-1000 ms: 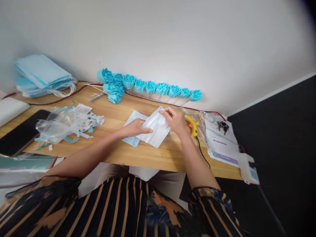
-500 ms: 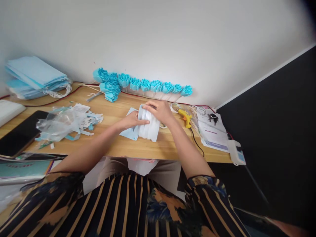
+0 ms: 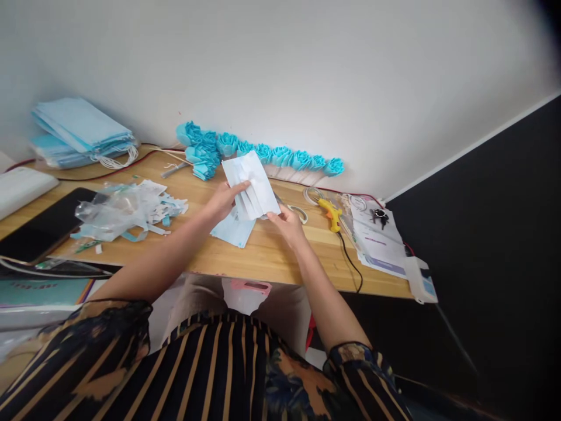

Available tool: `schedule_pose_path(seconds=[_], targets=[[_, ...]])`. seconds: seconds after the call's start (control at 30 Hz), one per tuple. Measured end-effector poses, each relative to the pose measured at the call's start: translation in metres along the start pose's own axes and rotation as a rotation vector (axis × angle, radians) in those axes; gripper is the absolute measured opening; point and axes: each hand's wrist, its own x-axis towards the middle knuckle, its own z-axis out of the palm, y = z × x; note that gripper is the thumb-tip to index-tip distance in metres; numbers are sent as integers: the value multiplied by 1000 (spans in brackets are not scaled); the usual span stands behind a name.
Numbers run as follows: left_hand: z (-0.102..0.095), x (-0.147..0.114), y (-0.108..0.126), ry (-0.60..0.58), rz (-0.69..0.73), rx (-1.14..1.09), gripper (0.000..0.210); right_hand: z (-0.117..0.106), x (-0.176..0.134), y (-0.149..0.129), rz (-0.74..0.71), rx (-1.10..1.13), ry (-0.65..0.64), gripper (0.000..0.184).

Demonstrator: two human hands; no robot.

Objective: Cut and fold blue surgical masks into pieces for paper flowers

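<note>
A pleated face mask point(image 3: 252, 187), its pale side towards me, is held tilted above the table between both hands. My left hand point(image 3: 225, 199) grips its left edge, the thumb lying across the folds. At the lower right corner, my right hand point(image 3: 284, 224) pinches the mask between thumb and fingers. Beneath it lies a light blue piece of mask material point(image 3: 234, 232), flat on the wood and partly hidden. Scissors point(image 3: 299, 214) rest just beyond my right hand, their blades mostly covered.
Blue handmade flowers point(image 3: 280, 156) line the wall. Stacked masks point(image 3: 85, 126) stand at the back left. Plastic wrap and scraps point(image 3: 127, 210) lie beside a black phone point(image 3: 48, 228). On the right are a yellow glue gun point(image 3: 331, 215) with its cord, papers point(image 3: 379, 240) and keys point(image 3: 380, 217).
The mask has been raised off the table and turned to a slant. My right hand has moved from its top edge to its lower right corner. The blue piece underneath shows more.
</note>
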Motion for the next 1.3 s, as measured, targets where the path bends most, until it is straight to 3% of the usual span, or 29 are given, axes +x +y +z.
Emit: schedule_pose_path(seconds=[0.27, 0.53, 0.7, 0.8, 1.0, 1.3], targets=[[-4, 5, -4, 55, -55, -44, 50, 7, -2, 9, -8, 119, 119, 32], [2, -9, -5, -154, -117, 130, 55, 8, -4, 14, 31, 92, 82, 23], [-2, -6, -7, 1, -90, 135, 51, 12, -11, 7, 31, 65, 34, 24], [-6, 0, -5, 98, -74, 132, 47, 16, -16, 6, 62, 141, 17, 36], [-8, 4, 3, 212, -99, 163, 39, 23, -24, 2, 123, 235, -47, 42], [-7, -4, 11, 237, -133, 198, 33, 32, -33, -1, 230, 402, -167, 44]])
